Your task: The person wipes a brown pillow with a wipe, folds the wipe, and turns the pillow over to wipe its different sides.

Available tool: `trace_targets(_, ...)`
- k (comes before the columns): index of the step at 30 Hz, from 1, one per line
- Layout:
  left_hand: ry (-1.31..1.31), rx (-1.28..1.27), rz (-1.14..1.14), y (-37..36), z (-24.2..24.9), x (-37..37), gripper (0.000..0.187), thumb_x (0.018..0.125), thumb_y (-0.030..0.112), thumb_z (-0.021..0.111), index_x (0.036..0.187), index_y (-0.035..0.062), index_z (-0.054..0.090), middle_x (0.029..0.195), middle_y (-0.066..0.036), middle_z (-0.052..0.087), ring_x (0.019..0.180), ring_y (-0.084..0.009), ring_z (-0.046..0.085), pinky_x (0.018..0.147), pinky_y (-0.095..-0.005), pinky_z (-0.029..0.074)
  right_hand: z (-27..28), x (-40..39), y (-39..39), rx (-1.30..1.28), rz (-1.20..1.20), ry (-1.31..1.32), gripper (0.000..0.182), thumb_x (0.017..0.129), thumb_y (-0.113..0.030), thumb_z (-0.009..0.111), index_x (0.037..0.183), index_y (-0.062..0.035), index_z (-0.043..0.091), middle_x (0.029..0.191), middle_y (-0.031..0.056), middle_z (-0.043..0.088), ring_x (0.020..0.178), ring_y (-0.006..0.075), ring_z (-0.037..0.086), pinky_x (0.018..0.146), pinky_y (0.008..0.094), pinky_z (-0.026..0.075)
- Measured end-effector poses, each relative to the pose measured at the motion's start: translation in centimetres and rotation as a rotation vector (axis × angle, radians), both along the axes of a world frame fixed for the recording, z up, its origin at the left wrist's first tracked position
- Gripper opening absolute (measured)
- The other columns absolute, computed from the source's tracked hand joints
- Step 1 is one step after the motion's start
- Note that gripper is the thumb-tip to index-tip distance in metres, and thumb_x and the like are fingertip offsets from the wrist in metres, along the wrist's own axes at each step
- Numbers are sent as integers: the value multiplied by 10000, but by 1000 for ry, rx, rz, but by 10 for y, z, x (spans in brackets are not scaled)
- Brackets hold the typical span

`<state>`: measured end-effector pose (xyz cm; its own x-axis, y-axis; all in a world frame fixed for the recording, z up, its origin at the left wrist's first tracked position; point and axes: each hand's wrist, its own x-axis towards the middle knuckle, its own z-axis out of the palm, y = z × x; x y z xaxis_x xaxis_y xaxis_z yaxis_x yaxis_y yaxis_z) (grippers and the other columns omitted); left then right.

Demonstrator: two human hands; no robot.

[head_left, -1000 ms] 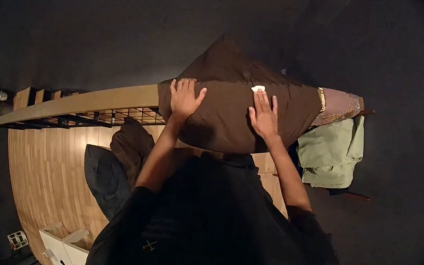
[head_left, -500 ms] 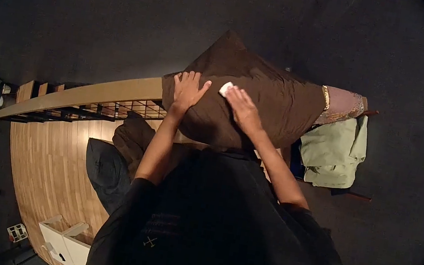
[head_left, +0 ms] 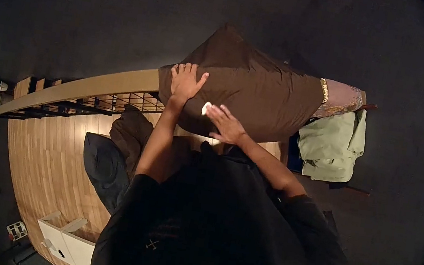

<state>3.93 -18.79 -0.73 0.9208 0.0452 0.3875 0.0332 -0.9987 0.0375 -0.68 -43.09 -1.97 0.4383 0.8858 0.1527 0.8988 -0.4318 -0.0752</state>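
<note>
A dark brown cloth (head_left: 266,102) lies spread over a raised surface in front of me, creased along its far side and peaked at the back. My left hand (head_left: 187,82) rests flat on its left part, fingers spread. Lower and to the right, my right hand (head_left: 228,125) is over the near part of the cloth, with fingers stretched and thumb apart. A small white piece (head_left: 206,108) shows at its fingertips, pressed toward the cloth; its kind is too small to make out.
A long tan board (head_left: 82,84) over black wire mesh runs left from the cloth. Pinkish patterned fabric (head_left: 342,95) and a folded pale green cloth (head_left: 331,145) lie at right. Dark cloth bundles (head_left: 103,165) sit on the wooden floor (head_left: 43,162), near a white piece of furniture (head_left: 66,245).
My right hand has moved left and toward me with the white piece, across the brown cloth. My left hand stays in about the same place on the cloth.
</note>
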Motion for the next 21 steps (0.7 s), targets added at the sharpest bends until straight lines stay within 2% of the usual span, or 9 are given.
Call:
trace_targets(3,22,-1,9,0,5,1,625,956,590,412,1118,34,644,1070,-132,629,1008,-305,551,989,-482,337,-26,-12,-17,-93,328,157,743,952,-435,487,1543,-36,278,1626,90,258,1501,219,217,1231,440,115)
trace_targets(4,22,-1,8,0,5,2,625,956,590,412,1118,34,644,1070,-132,629,1008,-305,551,989,-482,337,-20,-10,-16,-93,327,157,743,952,-435,487,1543,-36,278,1626,90,258,1501,219,217,1231,440,115)
trace_targets(8,23,13,16,-1,5,2,619,955,588,416,1115,36,646,1048,-130,626,1004,-303,555,989,-484,338,14,9,-14,-1,-199,-171,778,942,-457,493,1548,-32,253,1630,90,240,1504,219,195,1246,426,79)
trace_targets(9,24,12,13,-1,5,-1,619,955,588,416,1115,36,646,1048,-130,626,1004,-303,555,989,-484,338,8,5,-21,-2,-202,-170,778,942,-457,493,1548,-32,253,1630,90,240,1504,219,195,1246,426,79)
trace_targets(13,25,11,6,-1,7,1,612,956,585,419,1112,38,646,1046,-130,627,996,-304,560,988,-480,340,-27,2,-69,-110,401,226,758,975,-514,431,1538,-28,283,1629,93,248,1499,226,230,1235,437,107)
trace_targets(14,24,14,4,1,7,2,612,956,585,419,1112,38,646,1046,-130,627,996,-304,560,988,-480,340,-19,3,-64,-107,399,225,758,975,-514,431,1538,-28,283,1629,93,248,1499,226,230,1235,437,107)
trace_targets(18,-1,6,7,0,2,3,607,956,580,423,1110,38,646,1044,-129,627,986,-304,562,985,-473,342,27,12,-45,-58,-395,-167,790,971,-548,427,1537,-19,274,1626,115,246,1505,242,210,1236,446,102)
trace_targets(19,-3,4,10,-1,2,1,607,956,580,423,1110,38,646,1044,-129,627,986,-304,562,985,-473,342,23,11,-50,-60,-392,-169,790,971,-548,427,1537,-19,274,1626,115,246,1505,242,210,1236,446,102)
trace_targets(21,0,2,5,-2,0,-4,605,956,578,424,1108,36,646,1044,-129,627,986,-305,561,985,-471,341,0,-1,-71,-96,-78,-29,792,967,-528,440,1542,-15,259,1629,119,233,1502,248,208,1237,434,97)
